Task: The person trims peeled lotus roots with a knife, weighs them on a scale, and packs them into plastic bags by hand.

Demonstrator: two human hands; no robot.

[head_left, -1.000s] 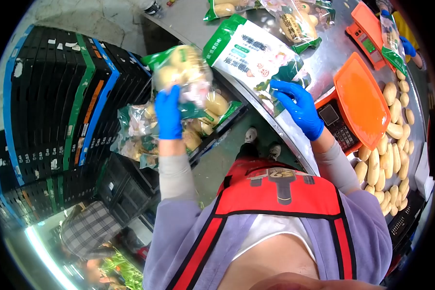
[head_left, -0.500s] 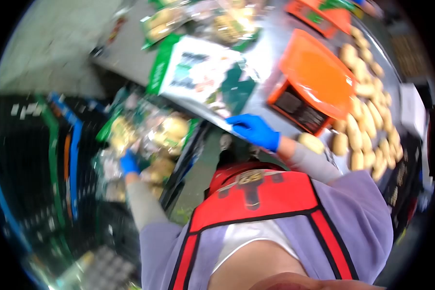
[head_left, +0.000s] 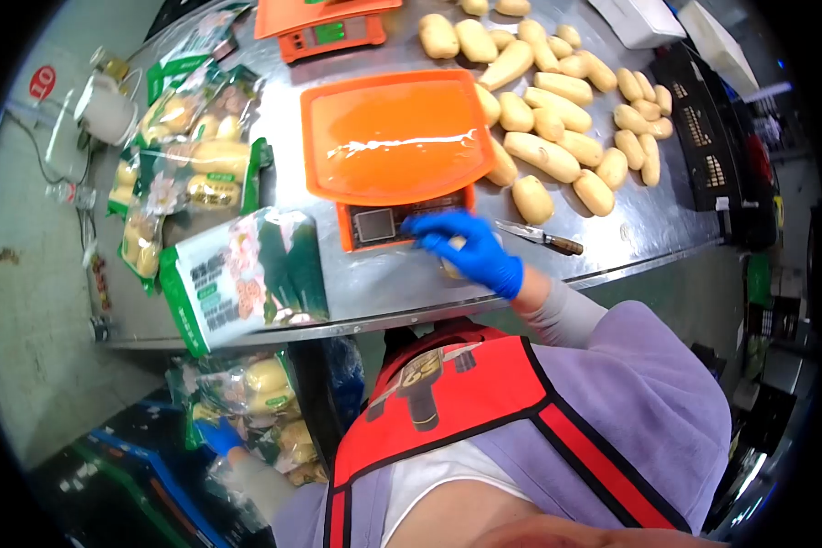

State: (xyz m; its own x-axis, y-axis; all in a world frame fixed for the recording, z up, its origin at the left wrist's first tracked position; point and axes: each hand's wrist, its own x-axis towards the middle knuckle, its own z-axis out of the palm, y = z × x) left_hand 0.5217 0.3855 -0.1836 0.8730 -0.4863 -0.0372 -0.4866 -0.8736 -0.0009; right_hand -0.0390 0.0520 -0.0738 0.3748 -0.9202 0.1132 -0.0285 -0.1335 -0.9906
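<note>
My right hand [head_left: 470, 256], in a blue glove, is at the front of an orange weighing scale [head_left: 397, 137]. Its fingers are stretched toward the control panel, and a pale lotus root piece [head_left: 451, 268] shows partly beneath them. Low on the left, my gloved left hand [head_left: 217, 437] lies with fingers extended against filled clear bags of lotus root [head_left: 267, 388] below the table; part of it blends into the plastic. On the table's near edge lies a flat printed green-and-white bag [head_left: 247, 279].
Several loose lotus root pieces [head_left: 543, 155] lie right of the scale, beside a knife [head_left: 543, 237]. Filled bags [head_left: 192, 178] are at the table's left. A second orange scale [head_left: 324, 32] stands behind; a black crate [head_left: 694, 137] borders the right side.
The view has turned toward the table and sharpened. My right hand has moved from the table edge to the scale's front panel. My left hand stays by the bags below.
</note>
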